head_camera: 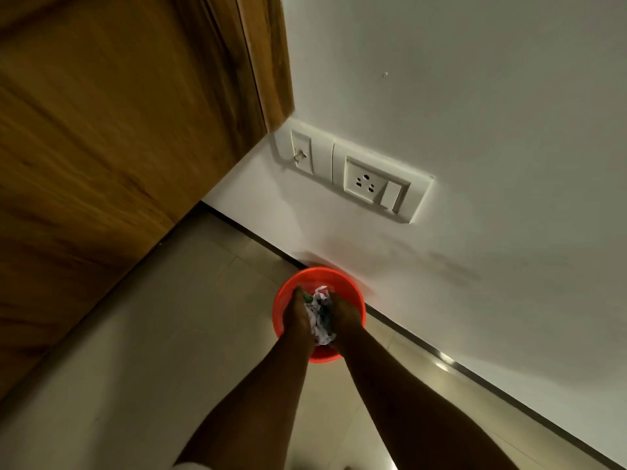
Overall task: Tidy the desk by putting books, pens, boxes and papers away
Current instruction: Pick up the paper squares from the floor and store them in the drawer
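The bin (pixel 325 275) was bright orange-red. The crumpled paper (pixel 319 322) in it was white, mottled with dark green and bluish print. The floor (pixel 163 334) was pale beige tile with faint grout lines. The wall (pixel 475 96) and socket plate (pixel 373 184) were white, the skirting (pixel 424 347) a dark strip, and the door (pixel 101 130) brown with streaked wood grain.

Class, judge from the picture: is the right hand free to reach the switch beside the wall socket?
Probably not yet. The right hand, with the left hand, holds crumpled paper at the red bin, so it must let go first. Nothing stands between it and the switch.
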A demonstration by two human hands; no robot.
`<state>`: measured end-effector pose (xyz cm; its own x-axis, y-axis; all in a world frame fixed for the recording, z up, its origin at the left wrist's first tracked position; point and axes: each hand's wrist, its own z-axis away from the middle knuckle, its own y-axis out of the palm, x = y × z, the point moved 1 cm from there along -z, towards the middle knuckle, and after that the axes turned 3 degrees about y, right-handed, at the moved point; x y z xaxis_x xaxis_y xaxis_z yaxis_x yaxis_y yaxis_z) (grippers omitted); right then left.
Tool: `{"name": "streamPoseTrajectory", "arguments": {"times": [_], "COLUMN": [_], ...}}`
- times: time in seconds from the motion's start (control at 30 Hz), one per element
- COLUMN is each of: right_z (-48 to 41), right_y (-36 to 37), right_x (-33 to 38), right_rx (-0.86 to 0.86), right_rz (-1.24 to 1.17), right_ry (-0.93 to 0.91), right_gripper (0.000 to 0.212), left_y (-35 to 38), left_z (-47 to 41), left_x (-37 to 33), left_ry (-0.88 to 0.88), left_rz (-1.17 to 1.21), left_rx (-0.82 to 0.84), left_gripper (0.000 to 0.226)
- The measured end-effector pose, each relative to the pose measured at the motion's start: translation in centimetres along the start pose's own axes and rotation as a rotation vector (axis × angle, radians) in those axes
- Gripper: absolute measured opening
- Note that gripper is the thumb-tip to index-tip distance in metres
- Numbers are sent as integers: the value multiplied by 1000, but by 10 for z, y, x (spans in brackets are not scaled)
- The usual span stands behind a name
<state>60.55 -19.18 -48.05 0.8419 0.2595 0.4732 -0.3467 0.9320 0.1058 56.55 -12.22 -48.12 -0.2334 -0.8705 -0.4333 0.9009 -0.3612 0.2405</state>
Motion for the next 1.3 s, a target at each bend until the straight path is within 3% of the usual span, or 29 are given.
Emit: {"name": "streamPoseTrajectory", "arguments": {"times": [0.1, 0.13, 0.17, 0.23, 0.3, 0.33, 0.47, 0.6, 0.9, 1.3], "right_z": [54, 56, 54, 51, 58, 59, 92, 190, 402, 613], "right_y": [13, 11, 10, 9, 10, 10, 1, -18, -97, -155], "right_x": [31, 34, 36, 35, 31, 30, 21, 13, -60, -198], "right_rx": [113, 80, 55, 50, 99, 73, -14, -80, -266, -578], "right_rz": [36, 62, 74, 20, 61, 83, 88, 123, 5, -237], "right_ry": [135, 124, 104, 143, 149, 134, -6, -153, -318, -473], "right_gripper": [55, 54, 53, 52, 53, 51, 27, 15, 19, 20], "left_y": [-32, -41, -57, -81, -64, -64, -27, -12, -23, -46], "left_z": [-93, -84, -137, -188, -110, -112, 68, 156, 388, 566], "left_x": [32, 25, 48, 50, 21, 25, -21, -17, 20, 130], "left_ry": [-60, -61, -138, -99, -99, -116, 30, 172, 423, 451], "left_rz": [-148, -167, -190, -148, -211, -229, -328, -459, -780, -1186], "left_rx": [-59, -69, -76, -12, 11, 17, -121, -101, 229, 809], "left_gripper": [69, 65, 62, 70, 63, 60, 36, 28, 10, 18]}}
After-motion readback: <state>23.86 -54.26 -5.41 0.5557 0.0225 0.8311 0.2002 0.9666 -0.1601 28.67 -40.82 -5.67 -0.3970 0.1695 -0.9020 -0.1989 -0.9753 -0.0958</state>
